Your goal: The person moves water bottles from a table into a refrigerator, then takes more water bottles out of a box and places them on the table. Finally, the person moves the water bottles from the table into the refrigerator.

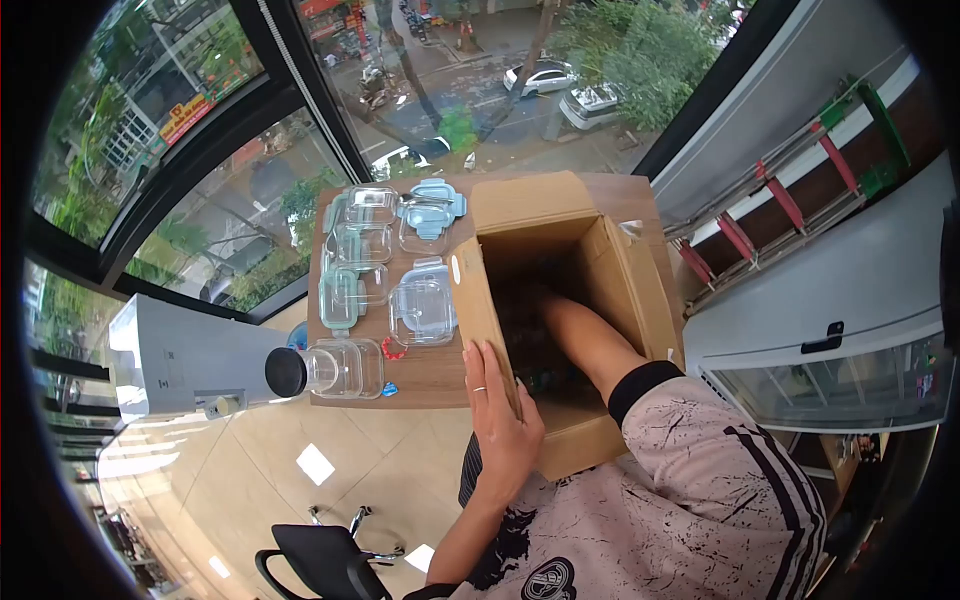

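A tall open cardboard box (pixel 560 450) stands on the wooden table (pixel 430 385), its flaps folded outward. My left hand (pixel 500 420) grips the box's left flap, fingers along the outer face and a ring on one finger. My right arm reaches deep into the box, and the hand is hidden in the dark inside. Left of the box are glass containers with blue lids (pixel 424 300) and others with green lids (pixel 342 300). A glass jar with a black lid (pixel 286 373) lies near the front left edge, close to a red ring-shaped item (pixel 393 348).
A small blue item (pixel 390 389) lies at the table's front edge. A white appliance (pixel 200 355) is on the left, a black chair (pixel 320 562) below. A grey fridge-like cabinet (pixel 830 290) and a red and green ladder (pixel 780 200) stand at right. Windows are behind.
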A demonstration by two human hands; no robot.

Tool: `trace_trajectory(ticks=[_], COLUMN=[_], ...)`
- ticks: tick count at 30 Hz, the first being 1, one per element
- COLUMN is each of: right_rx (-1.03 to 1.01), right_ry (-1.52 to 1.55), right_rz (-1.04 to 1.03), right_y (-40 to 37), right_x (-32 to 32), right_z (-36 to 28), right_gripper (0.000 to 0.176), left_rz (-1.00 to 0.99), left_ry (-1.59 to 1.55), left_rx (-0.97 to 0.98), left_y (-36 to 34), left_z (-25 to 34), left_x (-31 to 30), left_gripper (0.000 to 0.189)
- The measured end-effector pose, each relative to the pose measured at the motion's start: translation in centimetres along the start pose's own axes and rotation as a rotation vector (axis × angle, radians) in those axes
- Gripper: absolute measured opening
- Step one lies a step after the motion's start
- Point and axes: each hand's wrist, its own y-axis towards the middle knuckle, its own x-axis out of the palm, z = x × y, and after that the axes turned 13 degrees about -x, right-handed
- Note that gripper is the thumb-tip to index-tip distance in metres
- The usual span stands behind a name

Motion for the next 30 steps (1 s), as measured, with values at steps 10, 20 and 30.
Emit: trace_trajectory(ticks=[10, 20, 30], right_rx=[-0.005, 0.037, 0.06], right_ry=[0.004, -0.019, -0.062], right_rz=[-0.118, -0.181, -0.304], right_y=[-1.5, -1.8, -2.9], right_x=[0.5, 0.1, -0.6], right_z=[0.0, -0.4, 0.4], right_gripper=[0.062, 0.063, 0.063], left_rz=[0.0, 0.02, 0.052], left_ry=[-0.07, -0.042, -0.119], left_rx=[-0.011, -0.003, -0.044], left_y=[0.2, 0.0, -0.5], left_z=[-0.2, -0.3, -0.3], left_x=[0.3, 0.2, 0.3], left_gripper=[0.06, 0.061, 0.056])
